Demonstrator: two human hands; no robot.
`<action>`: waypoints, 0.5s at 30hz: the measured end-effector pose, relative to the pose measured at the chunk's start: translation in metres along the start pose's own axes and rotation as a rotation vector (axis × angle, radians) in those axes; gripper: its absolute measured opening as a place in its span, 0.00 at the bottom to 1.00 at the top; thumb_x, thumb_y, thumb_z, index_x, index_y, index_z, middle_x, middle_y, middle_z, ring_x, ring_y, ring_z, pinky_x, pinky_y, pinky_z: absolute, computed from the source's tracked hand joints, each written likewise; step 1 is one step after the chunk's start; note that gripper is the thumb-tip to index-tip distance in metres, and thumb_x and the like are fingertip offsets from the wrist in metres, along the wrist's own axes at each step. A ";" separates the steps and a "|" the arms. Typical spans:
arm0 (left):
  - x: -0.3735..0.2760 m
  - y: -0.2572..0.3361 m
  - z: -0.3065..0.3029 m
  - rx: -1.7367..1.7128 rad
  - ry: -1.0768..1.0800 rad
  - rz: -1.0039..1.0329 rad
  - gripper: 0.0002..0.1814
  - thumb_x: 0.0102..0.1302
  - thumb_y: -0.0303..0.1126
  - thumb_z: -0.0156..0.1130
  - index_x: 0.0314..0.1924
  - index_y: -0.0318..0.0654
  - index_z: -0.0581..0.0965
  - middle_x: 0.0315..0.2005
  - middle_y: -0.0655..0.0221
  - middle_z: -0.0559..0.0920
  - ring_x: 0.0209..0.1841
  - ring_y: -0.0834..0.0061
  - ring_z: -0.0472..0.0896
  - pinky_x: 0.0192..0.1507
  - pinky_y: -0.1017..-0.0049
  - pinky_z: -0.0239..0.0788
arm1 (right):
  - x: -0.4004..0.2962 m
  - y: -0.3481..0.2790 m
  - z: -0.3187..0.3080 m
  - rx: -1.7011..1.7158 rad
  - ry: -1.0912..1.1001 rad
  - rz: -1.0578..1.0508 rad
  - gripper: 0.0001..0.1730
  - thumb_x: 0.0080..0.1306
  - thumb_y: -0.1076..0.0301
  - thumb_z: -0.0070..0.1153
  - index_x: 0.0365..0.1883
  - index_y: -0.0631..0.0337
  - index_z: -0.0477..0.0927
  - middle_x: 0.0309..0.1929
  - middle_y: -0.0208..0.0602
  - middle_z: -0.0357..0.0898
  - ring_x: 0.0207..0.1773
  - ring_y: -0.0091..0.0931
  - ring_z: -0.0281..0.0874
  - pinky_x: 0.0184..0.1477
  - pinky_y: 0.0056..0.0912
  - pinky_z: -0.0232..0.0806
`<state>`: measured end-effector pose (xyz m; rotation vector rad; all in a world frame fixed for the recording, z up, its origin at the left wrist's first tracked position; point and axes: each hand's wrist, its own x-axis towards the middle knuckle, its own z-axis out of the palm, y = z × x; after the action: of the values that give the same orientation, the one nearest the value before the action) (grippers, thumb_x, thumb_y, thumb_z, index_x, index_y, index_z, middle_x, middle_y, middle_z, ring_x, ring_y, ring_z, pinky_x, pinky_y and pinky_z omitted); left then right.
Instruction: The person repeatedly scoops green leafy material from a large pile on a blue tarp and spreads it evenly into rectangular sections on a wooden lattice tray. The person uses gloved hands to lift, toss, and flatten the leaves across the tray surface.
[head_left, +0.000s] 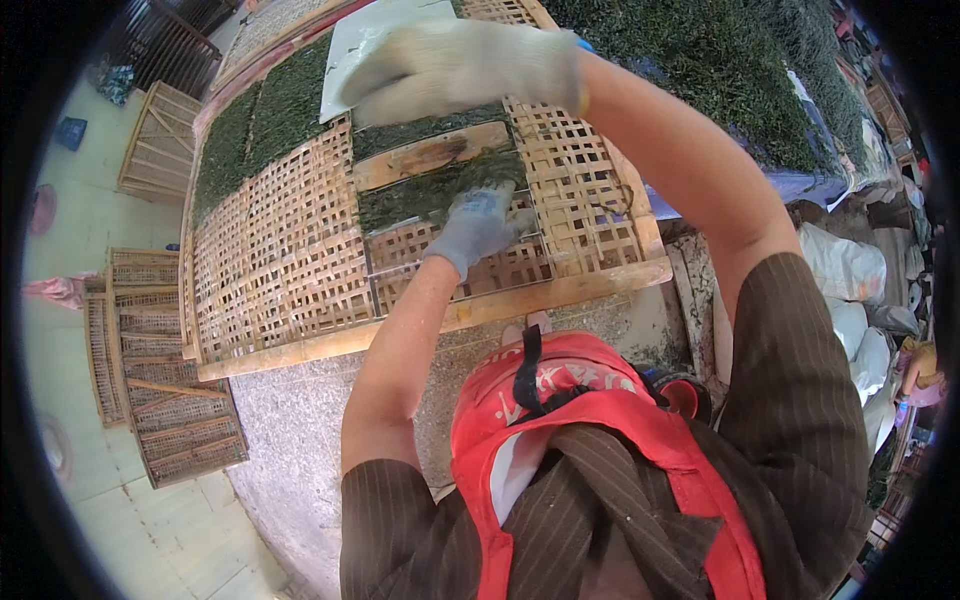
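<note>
My left hand (476, 225), in a pale grey work glove, lies on dark green, seaweed-like plant matter (405, 196) within a thin rectangular frame (461, 298). A wooden strip (435, 156) crosses this frame just beyond the hand. Farther up, my right hand (457, 71), in a cream glove, is blurred and lies over a white sheet or board (375, 34); whether it grips the sheet cannot be told. Under all this is a woven bamboo rack (285, 240) with a wooden border. Flat green patches (289, 97) cover its far left part.
A large heap of green plant matter (697, 67) rests on purple sheeting at the upper right. More bamboo racks (169, 360) stand at the left. White sacks (840, 262) lie at the right, near part of another person (924, 375). A red container (679, 397) is beside me.
</note>
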<state>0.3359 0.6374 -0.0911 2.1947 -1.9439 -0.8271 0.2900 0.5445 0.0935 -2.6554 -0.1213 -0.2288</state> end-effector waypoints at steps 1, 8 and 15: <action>-0.001 -0.004 0.001 0.004 0.008 0.006 0.37 0.65 0.58 0.44 0.63 0.35 0.64 0.55 0.49 0.73 0.61 0.54 0.67 0.62 0.59 0.53 | -0.009 0.016 0.011 0.061 0.058 0.074 0.23 0.64 0.56 0.51 0.51 0.62 0.77 0.41 0.43 0.81 0.39 0.29 0.79 0.44 0.30 0.71; -0.027 -0.011 -0.018 -0.133 0.200 0.026 0.22 0.64 0.44 0.56 0.51 0.35 0.76 0.47 0.55 0.79 0.52 0.61 0.76 0.57 0.67 0.63 | -0.111 0.098 0.146 -0.272 0.048 0.232 0.23 0.68 0.53 0.45 0.56 0.55 0.74 0.59 0.38 0.70 0.64 0.37 0.62 0.64 0.43 0.54; -0.071 -0.098 -0.039 -0.543 0.570 -0.386 0.15 0.62 0.37 0.60 0.46 0.37 0.79 0.37 0.57 0.83 0.39 0.70 0.82 0.40 0.74 0.73 | -0.119 0.099 0.175 -0.426 0.086 0.240 0.25 0.68 0.52 0.43 0.58 0.55 0.72 0.62 0.35 0.67 0.71 0.34 0.51 0.71 0.48 0.43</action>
<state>0.4376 0.7119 -0.0753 2.1498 -0.9249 -0.5760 0.2099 0.5318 -0.1258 -3.0395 0.3070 -0.3182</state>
